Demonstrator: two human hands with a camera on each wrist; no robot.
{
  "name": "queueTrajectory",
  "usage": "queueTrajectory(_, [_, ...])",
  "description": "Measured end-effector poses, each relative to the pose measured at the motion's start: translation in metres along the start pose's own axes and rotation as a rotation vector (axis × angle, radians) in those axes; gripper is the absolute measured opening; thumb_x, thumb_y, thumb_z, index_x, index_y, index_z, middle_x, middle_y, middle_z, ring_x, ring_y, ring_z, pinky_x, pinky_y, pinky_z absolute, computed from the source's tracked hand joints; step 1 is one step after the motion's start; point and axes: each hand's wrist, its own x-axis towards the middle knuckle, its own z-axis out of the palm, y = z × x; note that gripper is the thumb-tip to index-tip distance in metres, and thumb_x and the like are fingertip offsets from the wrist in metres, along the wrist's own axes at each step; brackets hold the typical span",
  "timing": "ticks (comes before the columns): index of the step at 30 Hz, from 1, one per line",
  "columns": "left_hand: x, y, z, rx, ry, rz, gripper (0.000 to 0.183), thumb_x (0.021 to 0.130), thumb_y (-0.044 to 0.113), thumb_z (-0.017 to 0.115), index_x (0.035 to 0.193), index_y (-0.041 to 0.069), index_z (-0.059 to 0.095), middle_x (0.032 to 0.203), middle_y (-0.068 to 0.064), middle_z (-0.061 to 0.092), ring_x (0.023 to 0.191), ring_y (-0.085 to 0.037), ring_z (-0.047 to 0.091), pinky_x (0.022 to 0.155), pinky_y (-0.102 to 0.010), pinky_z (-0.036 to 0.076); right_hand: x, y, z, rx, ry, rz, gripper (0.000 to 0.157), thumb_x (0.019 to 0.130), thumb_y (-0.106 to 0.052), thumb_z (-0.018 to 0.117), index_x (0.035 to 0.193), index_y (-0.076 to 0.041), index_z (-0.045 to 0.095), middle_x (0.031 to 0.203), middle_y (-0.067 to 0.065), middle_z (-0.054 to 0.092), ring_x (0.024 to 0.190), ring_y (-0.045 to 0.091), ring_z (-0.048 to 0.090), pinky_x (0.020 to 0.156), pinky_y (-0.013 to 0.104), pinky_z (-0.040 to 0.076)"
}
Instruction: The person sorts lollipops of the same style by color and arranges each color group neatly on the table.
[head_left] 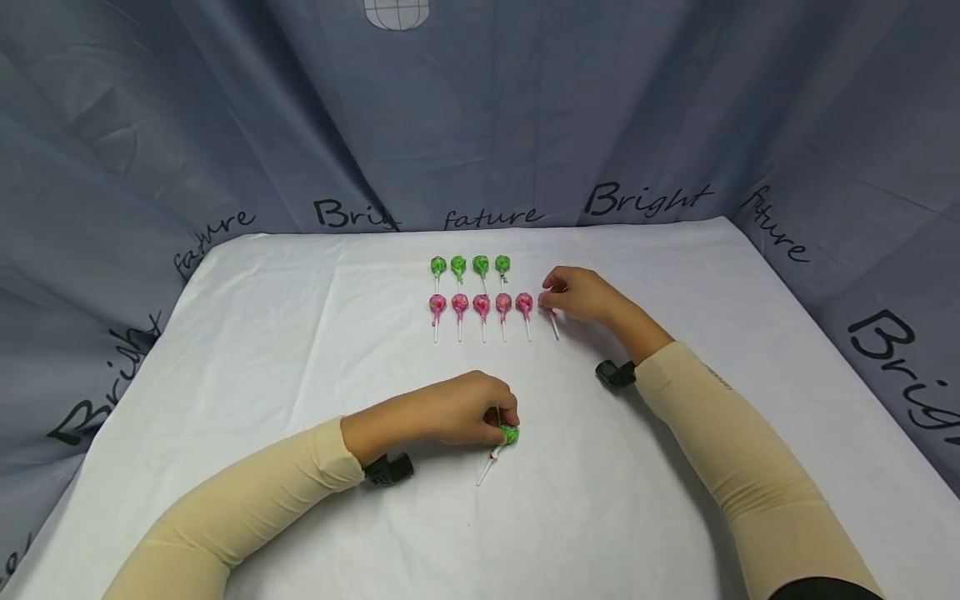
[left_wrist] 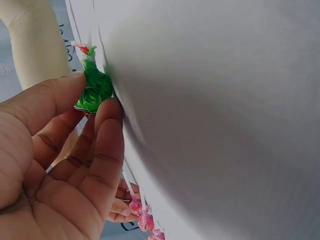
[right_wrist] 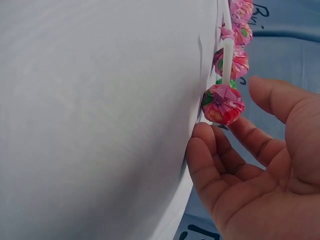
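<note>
My left hand (head_left: 468, 408) pinches a green-wrapped lollipop (head_left: 510, 434) between thumb and fingertips, low over the near middle of the table. Its white stick points toward me; the left wrist view shows the green wrapper (left_wrist: 96, 90) up close. Farther off, my right hand (head_left: 581, 293) is around the head of the rightmost pink lollipop (right_wrist: 223, 105). In the right wrist view the thumb (right_wrist: 265, 95) stands a little apart from that lollipop, with the fingertips just beside it on the cloth.
A row of several green lollipops (head_left: 481, 264) lies behind a row of several pink lollipops (head_left: 482, 305), sticks toward me. White cloth (head_left: 360, 333) covers the table. Grey-blue curtains (head_left: 480, 117) with printed words hang around its back and sides.
</note>
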Motion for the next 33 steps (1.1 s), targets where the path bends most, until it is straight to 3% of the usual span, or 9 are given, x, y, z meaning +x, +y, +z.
queueTrajectory(7, [0.005,-0.001,-0.007,0.027,-0.035,-0.024,0.010,0.086,0.005,0.075,0.093,0.011,0.071,0.087,0.009,0.065,0.078,-0.003,0.061,0.075,-0.018,0.049,0.001,0.005,-0.001,0.036,-0.030,-0.006,0.035,0.098,-0.027,0.061,0.123,-0.001,0.059,0.113,0.015,0.061,0.100,0.029,0.054,0.088,0.044,0.044])
queueTrajectory(18, [0.020,-0.004,-0.034,0.012,0.002,-0.060,0.013,0.087,0.008,0.076,0.098,0.010,0.071,0.094,0.006,0.068,0.081,-0.004,0.064,0.077,-0.020,0.050,-0.003,0.006,-0.002,0.060,-0.046,-0.045,0.034,0.096,-0.022,0.064,0.123,-0.002,0.059,0.115,0.015,0.060,0.103,0.029,0.053,0.091,0.043,0.044])
queueTrajectory(26, [0.029,-0.010,-0.038,0.007,-0.006,-0.078,0.013,0.088,0.007,0.075,0.100,0.010,0.071,0.095,0.006,0.068,0.082,-0.007,0.065,0.077,-0.021,0.051,-0.007,0.008,-0.007,0.091,-0.070,-0.076,0.035,0.095,-0.017,0.066,0.126,-0.001,0.057,0.121,0.018,0.060,0.107,0.030,0.053,0.096,0.045,0.043])
queueTrajectory(33, [0.039,-0.020,-0.050,0.073,0.063,-0.079,0.011,0.087,0.006,0.073,0.097,0.009,0.070,0.095,0.003,0.067,0.083,-0.007,0.065,0.077,-0.020,0.050,-0.009,0.009,-0.009,0.107,-0.087,-0.084,0.037,0.096,-0.017,0.065,0.128,-0.001,0.057,0.126,0.018,0.058,0.111,0.031,0.053,0.098,0.046,0.043])
